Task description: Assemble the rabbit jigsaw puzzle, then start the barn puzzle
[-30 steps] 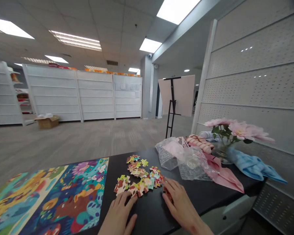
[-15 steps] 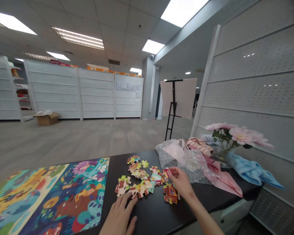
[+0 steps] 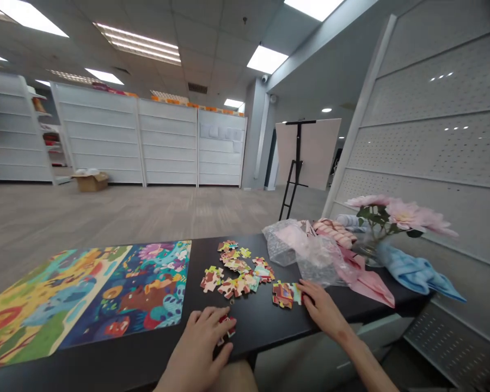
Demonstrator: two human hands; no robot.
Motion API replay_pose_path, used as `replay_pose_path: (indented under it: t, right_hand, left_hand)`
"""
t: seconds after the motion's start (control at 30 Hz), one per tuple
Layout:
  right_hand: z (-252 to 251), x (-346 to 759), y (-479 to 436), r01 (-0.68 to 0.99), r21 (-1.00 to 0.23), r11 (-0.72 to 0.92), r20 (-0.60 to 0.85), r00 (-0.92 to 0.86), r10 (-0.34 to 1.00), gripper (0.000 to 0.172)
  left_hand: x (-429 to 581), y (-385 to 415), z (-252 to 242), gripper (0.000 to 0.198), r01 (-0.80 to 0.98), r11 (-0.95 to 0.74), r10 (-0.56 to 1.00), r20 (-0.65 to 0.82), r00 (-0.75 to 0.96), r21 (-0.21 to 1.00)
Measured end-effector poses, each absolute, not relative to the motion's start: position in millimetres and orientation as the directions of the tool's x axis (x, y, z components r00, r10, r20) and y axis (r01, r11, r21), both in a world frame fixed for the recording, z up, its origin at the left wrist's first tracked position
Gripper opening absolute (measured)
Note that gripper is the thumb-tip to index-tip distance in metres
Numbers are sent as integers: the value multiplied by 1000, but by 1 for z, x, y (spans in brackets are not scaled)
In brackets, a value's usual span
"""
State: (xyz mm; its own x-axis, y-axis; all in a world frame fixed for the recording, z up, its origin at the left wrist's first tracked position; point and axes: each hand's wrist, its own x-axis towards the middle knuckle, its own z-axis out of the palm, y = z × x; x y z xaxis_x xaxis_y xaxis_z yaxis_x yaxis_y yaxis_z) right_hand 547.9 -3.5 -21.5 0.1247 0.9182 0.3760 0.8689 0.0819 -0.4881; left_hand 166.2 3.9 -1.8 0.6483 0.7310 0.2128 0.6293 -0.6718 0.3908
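Evidently, the left hand covered red puzzle pieces and the right hand touched a puzzle cluster, both grips unclear.

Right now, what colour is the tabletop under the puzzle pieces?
Black tabletop; best in head view.

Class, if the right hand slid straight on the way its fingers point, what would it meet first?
The right hand would likely meet the small cluster of puzzle pieces by its fingertips first; whether they touch it is hard to tell.
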Motion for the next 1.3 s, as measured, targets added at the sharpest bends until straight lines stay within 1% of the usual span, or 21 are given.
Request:
replay_pose_path:
  t: [0.1, 0.17, 0.27, 0.37, 0.47, 0.57, 0.63, 0.7, 0.77, 0.83, 0.9, 0.97, 1.0, 1.07, 1.13, 1.2, 1.3]
  right_hand:
    - [-34, 571, -19, 895, -445, 26, 396, 170, 903, 35]
    - [-40, 573, -28, 908, -419, 14, 420, 180, 889, 40]
    - [-42, 571, -33, 930, -368, 28, 417, 138, 898, 44]
    - [-41, 569, -29, 937, -348, 31, 387, 114, 915, 39]
    - [-39, 561, -21, 935, -353, 39, 423, 123, 898, 40]
    - [-38, 538, -12, 933, -342, 108, 464, 68, 883, 43]
    - [-36, 518, -8, 911, -379, 162, 429, 18, 903, 38]
    - [-33, 501, -4, 869, -469, 159, 367, 28, 930, 34]
    - [-28, 491, -1, 821, -557, 126, 321, 73, 944, 35]
    - [-23, 487, -1, 794, -598, 107, 297, 96, 950, 40]
    - [-18, 485, -3, 798, -591, 120, 303, 81, 950, 48]
    - [-16, 482, -5, 814, -565, 134, 314, 62, 947, 54]
    - [-15, 481, -5, 821, -555, 136, 317, 57, 947, 53]
    - [-14, 477, -4, 828, -547, 122, 305, 62, 950, 46]
    - [-14, 474, 0, 828, -552, 100, 283, 74, 956, 39]
    - [-13, 472, 2, 825, -559, 83, 267, 84, 960, 36]
    - [-8, 464, 1, 814, -566, 130, 263, 29, 964, 34]
  left_hand:
    - [168, 3, -8, 48, 714, -583, 811, 224, 541, 387]
    - [169, 4, -12, 51, 742, -541, 841, 239, 485, 396]
    - [167, 7, -16, 58, 738, -519, 855, 255, 453, 431]
    - [161, 10, -19, 67, 721, -497, 867, 253, 429, 483]
    - [155, 11, -21, 64, 712, -470, 881, 234, 411, 521]
    - [151, 11, -23, 58, 710, -463, 886, 240, 398, 531]
    - [151, 12, -24, 56, 707, -462, 886, 242, 396, 535]
    - [150, 15, -29, 52, 699, -470, 882, 258, 394, 539]
    - [150, 19, -37, 47, 697, -475, 880, 299, 370, 537]
    - [150, 24, -46, 42, 713, -461, 883, 351, 311, 528]
    - [151, 28, -55, 40, 734, -441, 883, 396, 252, 516]
    - [152, 31, -60, 38, 745, -438, 876, 425, 228, 503]
    - [153, 32, -62, 38, 746, -443, 872, 434, 228, 498]
    - [153, 33, -63, 36, 742, -453, 866, 440, 236, 494]
    - [153, 33, -63, 35, 740, -453, 867, 439, 235, 498]
    - [153, 33, -62, 34, 740, -446, 871, 435, 230, 504]
    - [154, 30, -57, 34, 738, -433, 879, 423, 219, 518]
